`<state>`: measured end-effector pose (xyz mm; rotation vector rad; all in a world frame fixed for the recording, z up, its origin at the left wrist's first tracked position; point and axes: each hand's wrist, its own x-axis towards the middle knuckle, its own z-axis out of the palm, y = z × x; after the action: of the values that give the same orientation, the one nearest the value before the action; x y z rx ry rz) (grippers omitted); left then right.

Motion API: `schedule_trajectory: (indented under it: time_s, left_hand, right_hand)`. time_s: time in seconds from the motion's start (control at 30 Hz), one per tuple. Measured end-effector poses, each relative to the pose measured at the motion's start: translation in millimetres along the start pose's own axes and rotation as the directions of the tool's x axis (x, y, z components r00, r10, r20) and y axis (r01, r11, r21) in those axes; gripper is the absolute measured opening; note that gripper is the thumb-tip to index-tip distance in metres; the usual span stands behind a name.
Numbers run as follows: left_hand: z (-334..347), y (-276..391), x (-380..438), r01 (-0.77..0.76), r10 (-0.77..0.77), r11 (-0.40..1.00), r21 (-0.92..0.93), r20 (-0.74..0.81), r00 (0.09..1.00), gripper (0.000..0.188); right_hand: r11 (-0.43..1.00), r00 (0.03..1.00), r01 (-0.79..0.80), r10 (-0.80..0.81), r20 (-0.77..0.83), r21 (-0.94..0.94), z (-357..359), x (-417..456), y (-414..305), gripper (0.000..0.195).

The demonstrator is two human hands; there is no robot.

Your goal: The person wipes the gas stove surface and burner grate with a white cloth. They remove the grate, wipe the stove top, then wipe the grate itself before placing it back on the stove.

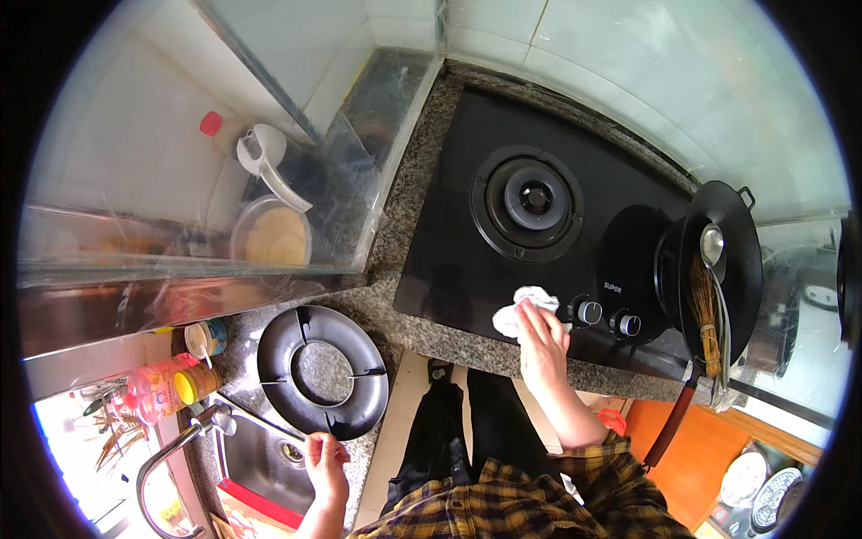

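Note:
My right hand (544, 347) presses a crumpled white cloth (525, 311) on the front part of the black glass gas stove (444, 269), left of two control knobs (590, 312). Behind the cloth lies the bare burner (535, 197). My left hand (326, 458) hangs near the lower edge of a round black pan support (273, 350), which lies on the granite counter beside the sink. Its fingers are curled, with nothing seen in them; whether they touch the support I cannot tell.
A black wok (737, 269) with a metal ladle (712, 244) and a bamboo brush (704, 316) sits on the right burner, its wooden handle (672, 424) jutting past the counter edge. At lower left are a sink (259, 465), a faucet (158, 451) and several containers. Glass panels flank the stove.

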<state>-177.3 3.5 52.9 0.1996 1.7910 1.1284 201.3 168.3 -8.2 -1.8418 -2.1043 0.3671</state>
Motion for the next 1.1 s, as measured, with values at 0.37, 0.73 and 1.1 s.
schedule_trajectory:
  time_s: [0.37,0.73,1.1]
  left_hand:
    - [98,38,-6,-0.031,0.044,0.999,-0.037,0.468,0.883,0.016]
    - [114,28,2,0.01,-0.071,0.991,0.131,0.474,0.878,0.007]
    - [104,17,8,0.116,-0.141,0.989,0.087,0.4,0.905,0.016]
  right_hand:
    - [0.922,0.936,0.347,-0.352,0.0,0.173,60,95,-71,0.048]
    - [0.968,0.98,0.2,-0.2,-0.02,0.152,59,101,-105,0.046]
    - [0.974,0.98,0.193,-0.198,0.03,0.122,38,14,-30,0.032]
